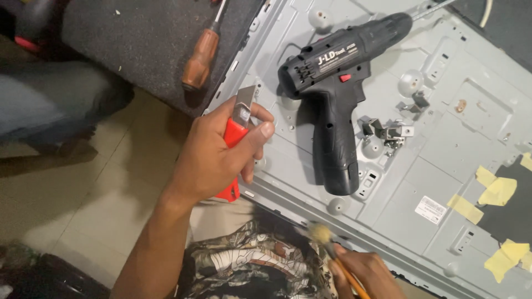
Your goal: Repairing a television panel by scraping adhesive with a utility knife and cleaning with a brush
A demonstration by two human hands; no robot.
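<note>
A large grey sheet-metal back panel (432, 160), stamped with ribs and round bosses, lies flat across the scene, with strips of yellow tape (497, 191) around a dark opening at its right edge. On it rests a black cordless drill (335, 94), lying on its side, untouched and well apart from both hands. Above the panel's upper left edge, a wooden-handled screwdriver (200, 60) lies on a dark grey mat (138, 33). Small loose metal brackets (388, 133) sit just beside the drill's grip.

The left hand (213, 155) is clenched around a red utility knife (235, 135), thumb pressed along its side, the blade end held over the panel's left edge. The right hand (363, 274), low in the view, grips a thin brush (327, 241) with an orange handle, its pale bristles touching or just above the panel's near rim; which cannot be told.

The work appears to be at the stage of cleaning or freeing the panel's edge, with the knife raised, not cutting. A next move would call for steadying the blade against the seam while the brush keeps clear.
</note>
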